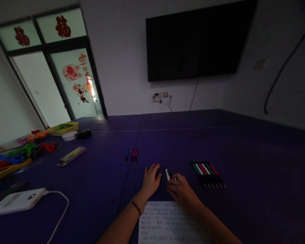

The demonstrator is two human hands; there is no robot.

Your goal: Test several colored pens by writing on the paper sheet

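Nearest to the person lies the written sheet (167,223) on the purple surface (264,162); the right forearm passes over its right part, and the left forearm goes along its left edge. Well to the left of the sheet rests a white device (16,202) with a cable.

Just beyond the sheet's far edge is the right hand (181,188), its fingers bent around the near end of a white pen (167,174). It appears to grasp this pen, but the room is dim and the fingertips are partly hidden, so I say it with caution. The pen extends forward and to the left of this hand; its long axis runs away from the sheet, with the black far end leaning slightly left.

Beyond the sheet's far left corner, the left hand (151,180) is spread palm down and holds nothing. The pen lies between both hands, apart from the left one, so the right hand is the nearer.

Farther beyond the sheet, to its right, a row of pens (207,173) lies side by side, leaning the same way more strongly. Farthest, beyond the sheet's left side, a blue pen (127,156) lies near two reddish pens (133,155), all pointing almost straight away.
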